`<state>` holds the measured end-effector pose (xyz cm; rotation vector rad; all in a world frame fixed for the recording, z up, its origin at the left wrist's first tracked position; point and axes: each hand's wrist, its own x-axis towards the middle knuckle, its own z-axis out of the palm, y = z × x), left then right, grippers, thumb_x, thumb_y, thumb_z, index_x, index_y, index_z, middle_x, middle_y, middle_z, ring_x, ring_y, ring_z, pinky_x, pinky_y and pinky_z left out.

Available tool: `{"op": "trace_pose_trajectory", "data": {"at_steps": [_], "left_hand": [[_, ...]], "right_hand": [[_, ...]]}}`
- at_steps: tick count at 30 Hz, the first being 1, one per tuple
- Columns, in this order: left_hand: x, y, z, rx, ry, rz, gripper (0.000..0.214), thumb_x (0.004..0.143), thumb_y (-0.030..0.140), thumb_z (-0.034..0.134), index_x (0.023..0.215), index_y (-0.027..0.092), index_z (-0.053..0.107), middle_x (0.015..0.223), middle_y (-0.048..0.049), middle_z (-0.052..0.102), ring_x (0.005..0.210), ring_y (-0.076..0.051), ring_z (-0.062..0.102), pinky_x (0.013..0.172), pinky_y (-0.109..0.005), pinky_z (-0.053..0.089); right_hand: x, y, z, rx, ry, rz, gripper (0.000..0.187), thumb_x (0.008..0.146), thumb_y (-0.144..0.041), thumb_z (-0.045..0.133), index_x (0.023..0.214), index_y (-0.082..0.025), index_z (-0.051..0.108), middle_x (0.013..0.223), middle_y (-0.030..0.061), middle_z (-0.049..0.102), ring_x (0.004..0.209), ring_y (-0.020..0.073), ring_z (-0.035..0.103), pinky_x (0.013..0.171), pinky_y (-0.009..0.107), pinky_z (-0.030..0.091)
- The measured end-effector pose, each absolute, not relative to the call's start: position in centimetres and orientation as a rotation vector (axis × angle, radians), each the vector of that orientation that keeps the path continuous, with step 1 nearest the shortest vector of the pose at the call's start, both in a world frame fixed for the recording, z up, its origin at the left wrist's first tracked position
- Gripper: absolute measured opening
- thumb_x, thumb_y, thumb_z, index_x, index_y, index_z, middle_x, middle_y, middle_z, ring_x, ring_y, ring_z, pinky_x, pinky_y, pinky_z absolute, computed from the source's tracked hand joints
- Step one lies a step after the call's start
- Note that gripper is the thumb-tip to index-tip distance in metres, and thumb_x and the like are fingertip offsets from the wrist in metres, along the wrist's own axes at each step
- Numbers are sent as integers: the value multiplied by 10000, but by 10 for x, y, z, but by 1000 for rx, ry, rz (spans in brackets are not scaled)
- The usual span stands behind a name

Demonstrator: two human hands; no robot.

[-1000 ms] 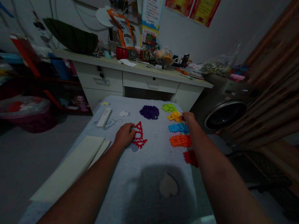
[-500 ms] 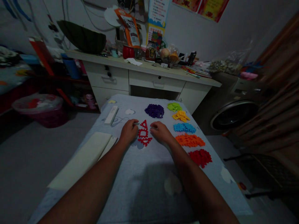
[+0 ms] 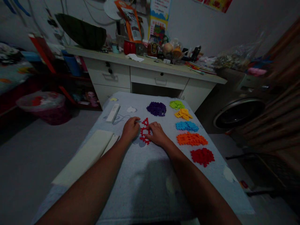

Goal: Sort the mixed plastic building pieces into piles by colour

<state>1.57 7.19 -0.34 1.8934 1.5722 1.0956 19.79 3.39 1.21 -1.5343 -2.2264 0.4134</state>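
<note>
- Biggest change: the right hand (image 3: 157, 132) was over at the yellow pile (image 3: 183, 114) a second ago. Half a second later it was just right of the red pieces (image 3: 145, 131), and now its fingers reach over their right edge.
- That hand is curled, thumb and fingers close together. Can't tell from here if anything's pinched in there.
- The left hand (image 3: 131, 128) has pretty much stayed put, just beside the red pieces on their left. Fingers bent, narrow gap to the thumb; can't tell if it's gripping or touching anything.
- The red pieces lie on the cloth (image 3: 126, 184) between both hands: triangle on the far side, square frame in the middle, more bits nearest the person.
- Purple pile (image 3: 156, 109) sits beyond them, same as before.
</note>
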Motion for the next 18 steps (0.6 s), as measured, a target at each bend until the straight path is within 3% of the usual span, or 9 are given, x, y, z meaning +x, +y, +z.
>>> {"op": "trace_pose_trajectory", "data": {"at_steps": [6,13,18], "left_hand": [[16,71,-2,1919,1575,1050,363,777,169,477,1086,168,668,1096,-96,686,1008,-232,633,931,-375,491],[16,71,-2,1989,1582,962,384,761,186,492,1098,173,675,1087,-85,694,1002,-233,623,935,-366,478],[17,71,-2,2026,1570,934,364,764,195,492,1064,181,697,1059,-85,713,986,-241,626,938,-380,473]], "right_hand": [[195,35,16,-1593,-2217,468,538,769,-350,767,1250,-176,599,1117,87,535,1095,243,476,983,381,365],[197,35,20,-1535,-2085,542,448,641,-255,822,1015,-198,582,1043,32,523,1016,210,486,922,348,398],[203,34,26,-1417,-1855,825,210,705,-135,640,865,-207,524,772,-58,533,717,122,499,697,243,400]]}}
